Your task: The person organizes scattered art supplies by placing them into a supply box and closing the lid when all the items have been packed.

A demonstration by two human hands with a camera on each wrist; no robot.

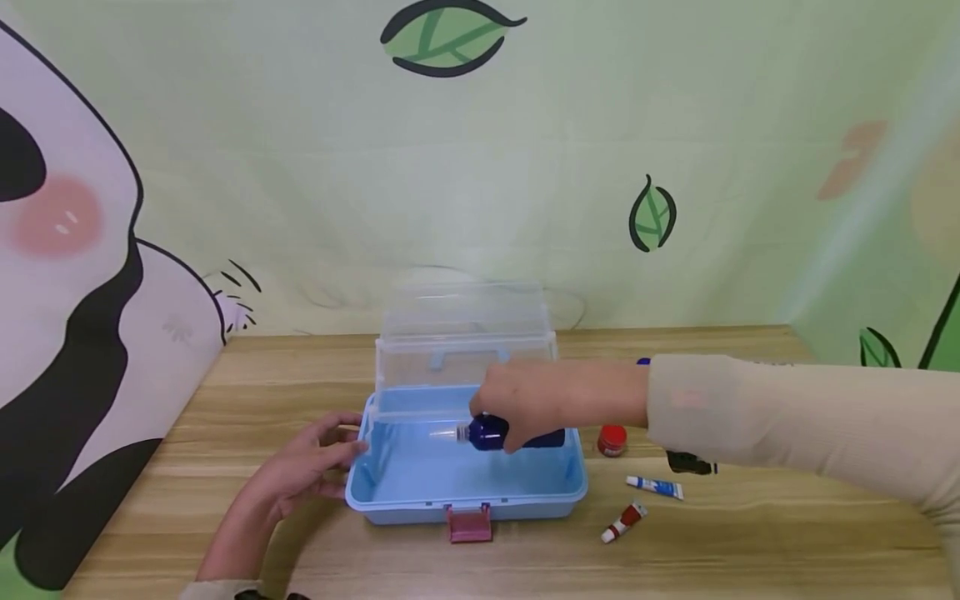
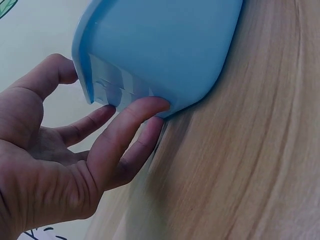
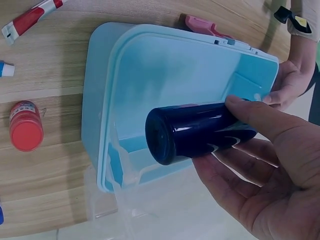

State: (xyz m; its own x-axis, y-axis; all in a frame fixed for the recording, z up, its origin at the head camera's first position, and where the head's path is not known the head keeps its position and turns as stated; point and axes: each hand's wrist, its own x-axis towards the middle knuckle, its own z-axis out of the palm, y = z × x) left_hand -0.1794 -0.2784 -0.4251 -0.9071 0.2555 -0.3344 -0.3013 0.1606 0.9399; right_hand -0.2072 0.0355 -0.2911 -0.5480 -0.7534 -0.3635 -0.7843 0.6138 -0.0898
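In the head view a dark blue bottle (image 1: 489, 432) with a clear pointed nozzle (image 1: 448, 433) lies sideways over a light blue storage box (image 1: 468, 506), its tip facing left. My right hand (image 1: 521, 408) grips the bottle's body from above. The right wrist view shows its round base (image 3: 159, 136), with the thumb on one side and fingers on the other. My left hand (image 1: 311, 458) holds the left end of the box, fingertips at the rim and end wall. The box's clear lid (image 1: 465, 312) stands raised at the back, and its pink latch (image 1: 469, 526) hangs down in front.
Right of the box on the wooden table (image 1: 712, 550) are a red paint jar (image 1: 612, 440), a blue-and-white tube (image 1: 655, 487) and a red-and-white tube (image 1: 624, 522). A black item (image 1: 690, 462) shows partly under the right sleeve. A printed backdrop (image 1: 480, 183) rises behind the table.
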